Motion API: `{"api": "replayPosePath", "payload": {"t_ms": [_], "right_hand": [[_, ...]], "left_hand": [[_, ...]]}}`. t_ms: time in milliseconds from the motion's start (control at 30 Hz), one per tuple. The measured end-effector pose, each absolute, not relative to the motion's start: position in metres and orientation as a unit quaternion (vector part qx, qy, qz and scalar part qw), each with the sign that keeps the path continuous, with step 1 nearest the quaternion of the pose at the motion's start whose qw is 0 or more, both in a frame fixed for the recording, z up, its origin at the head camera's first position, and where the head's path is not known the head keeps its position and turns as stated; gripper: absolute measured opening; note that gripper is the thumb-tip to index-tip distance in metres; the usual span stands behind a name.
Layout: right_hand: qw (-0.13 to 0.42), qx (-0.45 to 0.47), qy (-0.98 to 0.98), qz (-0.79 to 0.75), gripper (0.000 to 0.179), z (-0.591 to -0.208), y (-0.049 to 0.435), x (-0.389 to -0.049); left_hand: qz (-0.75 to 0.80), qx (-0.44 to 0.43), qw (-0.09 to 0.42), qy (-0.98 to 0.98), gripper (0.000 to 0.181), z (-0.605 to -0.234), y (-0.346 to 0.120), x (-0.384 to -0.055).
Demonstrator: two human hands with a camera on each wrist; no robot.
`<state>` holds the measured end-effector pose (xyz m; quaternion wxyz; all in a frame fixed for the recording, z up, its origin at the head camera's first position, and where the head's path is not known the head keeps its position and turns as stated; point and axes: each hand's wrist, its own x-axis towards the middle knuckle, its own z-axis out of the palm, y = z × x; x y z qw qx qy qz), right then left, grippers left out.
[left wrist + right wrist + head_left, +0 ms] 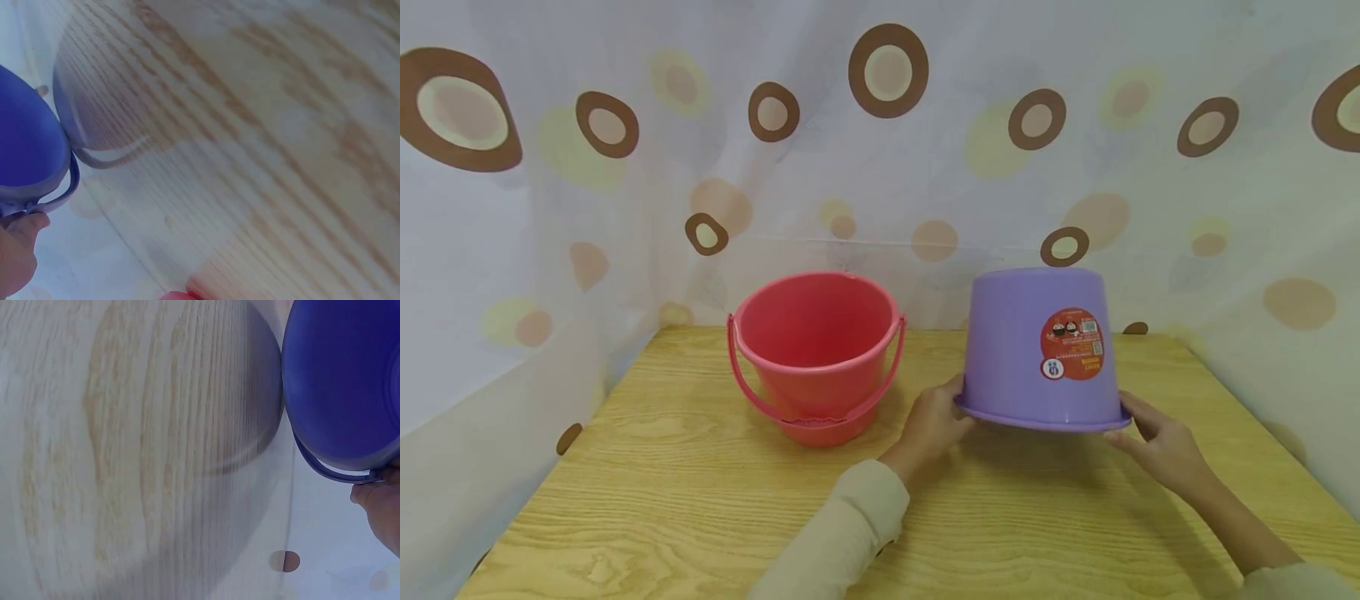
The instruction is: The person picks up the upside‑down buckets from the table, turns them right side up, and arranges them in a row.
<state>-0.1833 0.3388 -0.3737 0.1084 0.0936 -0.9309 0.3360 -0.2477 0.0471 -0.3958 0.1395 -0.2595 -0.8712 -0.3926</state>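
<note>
A purple bucket [1011,350] is upside down on the right half of the table, its near rim raised off the wood. My left hand [931,425] grips the left side of its rim, and my right hand [1168,450] grips the right side. Both wrist views look into its dark hollow [340,375]; the far rim appears to meet the tabletop. A purple handle [67,192] loops along the rim beside the left thumb. Left of my left hand, a pink-red bucket [827,392] stands upright, its handle [760,400] hanging down in front.
The wooden table [662,500] reaches back to a white curtain [820,183] with brown and yellow round patterns, which also hangs along both sides. A red label [1072,343] on the purple bucket reads upside down.
</note>
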Motion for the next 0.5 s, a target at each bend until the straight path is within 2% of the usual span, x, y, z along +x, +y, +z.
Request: {"api": "replayPosePath", "payload": {"t_ms": [133, 267, 500], "right_hand": [[0.138, 0.108, -0.923, 0.344, 0.065, -0.374, 0.336, -0.185], [0.213, 0.115, -0.911, 0.334, 0.049, -0.377, 0.331, -0.189], [0.294, 0.085, -0.889, 0.341, 0.032, -0.382, 0.325, -0.19]], "left_hand": [[-0.407, -0.236, 0.162, -0.867, 0.054, -0.393, 0.049, -0.247], [-0.405, -0.228, 0.2, -0.862, 0.051, -0.393, 0.051, -0.247], [-0.42, -0.231, 0.231, -0.847, 0.05, -0.396, 0.054, -0.247]]}}
